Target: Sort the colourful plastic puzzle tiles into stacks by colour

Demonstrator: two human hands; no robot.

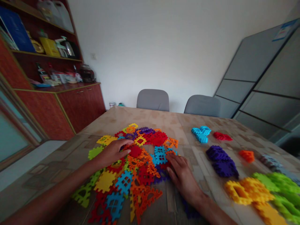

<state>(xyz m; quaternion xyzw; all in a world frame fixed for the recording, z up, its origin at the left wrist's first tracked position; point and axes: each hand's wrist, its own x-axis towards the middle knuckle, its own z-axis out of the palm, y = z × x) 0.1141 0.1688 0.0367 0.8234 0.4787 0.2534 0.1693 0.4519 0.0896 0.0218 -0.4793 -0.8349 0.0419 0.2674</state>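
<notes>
A loose heap of colourful notched plastic building tiles covers the middle of the table. My left hand (114, 152) reaches over its left side, thumb and fingers apart, next to a round-centred red tile (135, 151). Whether the fingertips touch that tile I cannot tell. At the heap's right edge my right hand (182, 172) lies with fingers stretched and thumb apart, close to a light-blue window tile (160, 155) and dark purple tiles (161, 175). Nearer me are a yellow square tile (105, 181), another light-blue window tile (114, 204) and orange triangular tiles (147, 200).
Sorted stacks stand to the right: light-blue tiles (201, 134), red tiles (222, 136), purple tiles (221, 161), orange tiles (247, 156), yellow tiles (249, 190), green tiles (278, 187) and grey tiles (272, 162). Two grey chairs (152, 99) stand beyond the table (182, 123).
</notes>
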